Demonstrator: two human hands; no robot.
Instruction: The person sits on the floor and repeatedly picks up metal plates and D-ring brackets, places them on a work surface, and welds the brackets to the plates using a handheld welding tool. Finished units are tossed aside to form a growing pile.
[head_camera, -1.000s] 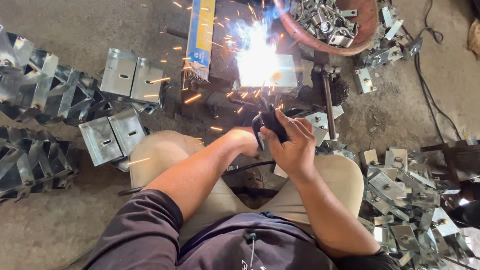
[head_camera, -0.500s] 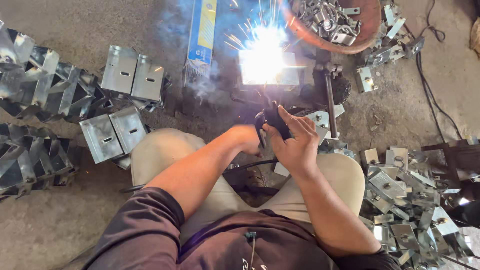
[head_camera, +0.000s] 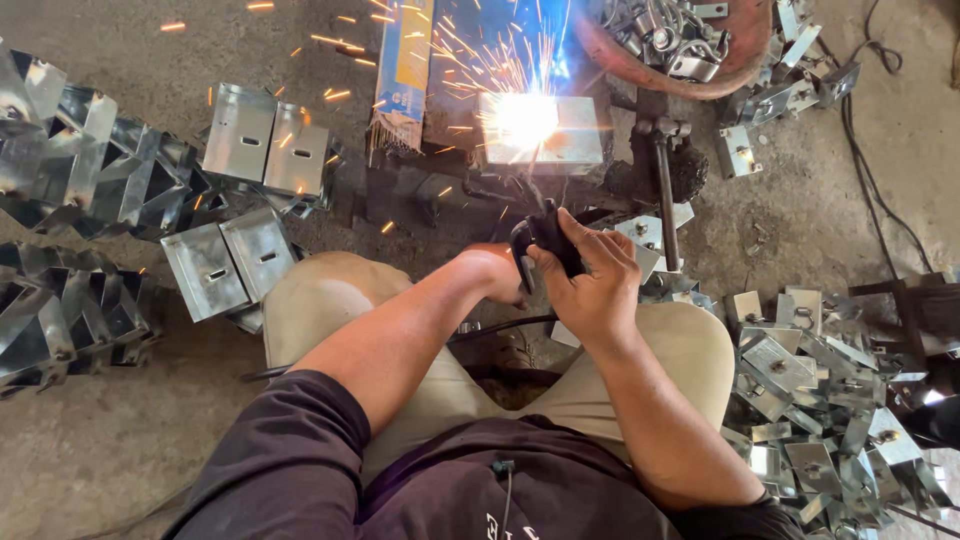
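Note:
Both my hands grip a black welding electrode holder (head_camera: 541, 240) in front of my knees. My right hand (head_camera: 590, 280) wraps it from the right; my left hand (head_camera: 500, 272) is mostly hidden behind it. The rod reaches up to a bright arc (head_camera: 522, 118) on a small galvanised metal bracket (head_camera: 565, 140) resting on a dark work stand. Orange sparks spray up and to the left from the arc.
Stacks of folded galvanised brackets (head_camera: 70, 180) lie at the left, with flat pairs (head_camera: 228, 262) near my left knee. A heap of small brackets (head_camera: 820, 420) fills the right. A rusty bowl of metal parts (head_camera: 680, 45) sits at the top. A hammer (head_camera: 665, 190) lies by the stand. A blue-yellow box (head_camera: 408, 60) lies beside the stand.
The arc keeps burning on the bracket. Sparks now fly wider, up and to the left. My hands have barely shifted on the holder.

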